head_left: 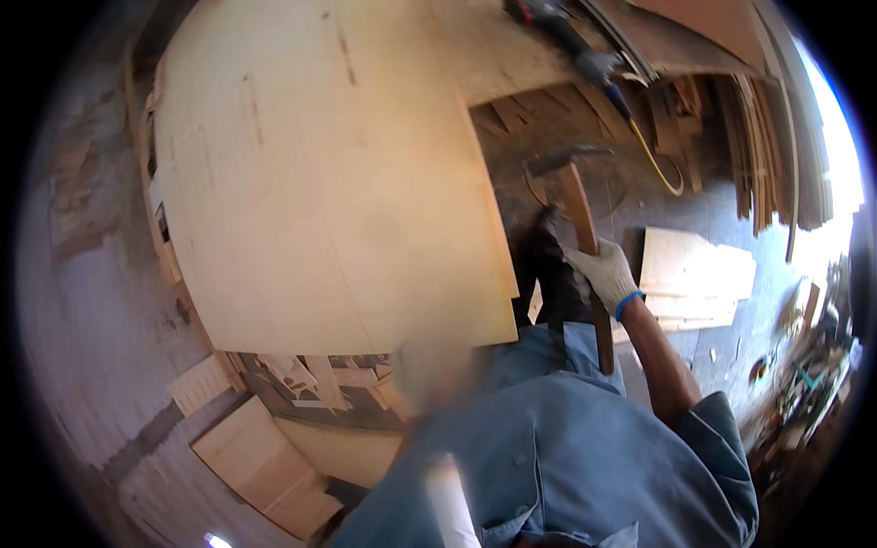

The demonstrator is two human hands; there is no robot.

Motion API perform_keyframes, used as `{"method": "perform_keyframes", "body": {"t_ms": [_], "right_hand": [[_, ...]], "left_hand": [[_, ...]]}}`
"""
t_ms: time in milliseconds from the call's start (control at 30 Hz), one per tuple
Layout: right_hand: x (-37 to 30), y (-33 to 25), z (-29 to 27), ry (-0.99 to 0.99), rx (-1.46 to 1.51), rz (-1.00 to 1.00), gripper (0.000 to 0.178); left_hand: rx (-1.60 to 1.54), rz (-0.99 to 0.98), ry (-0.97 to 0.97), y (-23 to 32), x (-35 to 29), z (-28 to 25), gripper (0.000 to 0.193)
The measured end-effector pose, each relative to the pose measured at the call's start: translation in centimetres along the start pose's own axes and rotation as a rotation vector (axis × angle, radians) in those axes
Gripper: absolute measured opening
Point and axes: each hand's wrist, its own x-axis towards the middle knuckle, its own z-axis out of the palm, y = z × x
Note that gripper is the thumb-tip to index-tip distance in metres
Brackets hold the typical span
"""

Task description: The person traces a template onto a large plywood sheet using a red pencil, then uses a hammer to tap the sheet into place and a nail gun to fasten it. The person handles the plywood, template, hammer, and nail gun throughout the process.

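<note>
My right hand (607,272), in a white knit glove with a blue cuff, is closed around the wooden handle of a hammer (577,208). The dark metal head points away from me, and the handle's end hangs down by my shirt. A large pale plywood sheet (320,183) lies flat in front of me to the left. By its near edge is my left hand (434,373), pale and badly blurred, so its fingers cannot be made out. A white tube-like thing with a tan tip (449,507) shows in front of my shirt, very close to the camera.
A power tool (566,38) with a yellow hose (660,169) rests on the bench at the far right. Wood strips (756,151) lean beyond it. Cut boards (694,274) lie on the floor at right, offcuts (320,379) below the sheet, and mixed scrap (808,393) farther right.
</note>
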Motion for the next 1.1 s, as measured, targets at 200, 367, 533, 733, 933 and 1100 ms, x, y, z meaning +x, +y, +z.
{"method": "perform_keyframes", "body": {"t_ms": [200, 367, 533, 733, 933, 1100], "right_hand": [[0.8, -0.6, 1.6, 0.042, -0.027, -0.018, 0.022], [-0.3, -2.5, 3.6, 0.059, -0.014, 0.008, 0.020], [-1.6, -3.5, 5.2, 0.166, -0.074, -0.103, 0.020], [0.6, -8.1, 5.8, 0.254, -0.221, -0.378, 0.030], [11.7, -17.8, 5.7, 0.216, -0.287, -0.669, 0.029], [18.8, -23.8, 5.7, 0.250, -0.593, -0.799, 0.033]], "left_hand": [[-0.860, -0.279, 0.176, -7.3, 3.8, -2.8, 0.035], [-0.481, -0.161, -0.064, 2.4, 3.3, 0.7, 0.044], [-0.709, -0.368, -0.169, 5.8, 5.2, 0.2, 0.043], [-0.617, -0.315, -0.273, -2.7, 14.8, -0.4, 0.059], [-1.413, -1.000, -0.166, 7.1, 9.4, 1.2, 0.056], [-3.362, -2.173, 0.686, -5.2, 15.2, -2.9, 0.034]]}}
